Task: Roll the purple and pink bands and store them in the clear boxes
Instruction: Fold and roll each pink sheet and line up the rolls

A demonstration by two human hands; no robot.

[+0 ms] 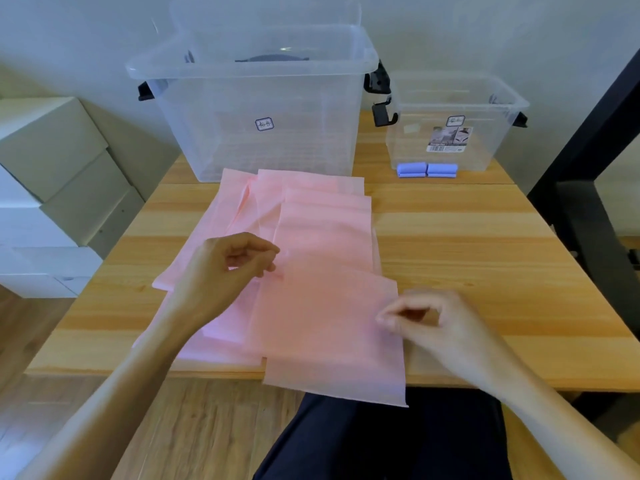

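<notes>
Several flat pink bands (pixel 322 237) lie overlapped on the wooden table (pixel 467 244). The top pink band (pixel 329 334) runs toward me and hangs over the front edge. My left hand (pixel 228 268) pinches its left edge with curled fingers. My right hand (pixel 433 323) pinches its right edge. Two rolled purple bands (pixel 426 170) sit side by side on the table, just in front of the small clear box (pixel 457 133). A large clear box (pixel 256 109) stands open behind the pink pile.
White cartons (pixel 45 188) are stacked on the floor at the left. A black frame (pixel 588 140) rises at the table's right side. My dark-trousered legs (pixel 381 441) are under the front edge. Both boxes have black latches.
</notes>
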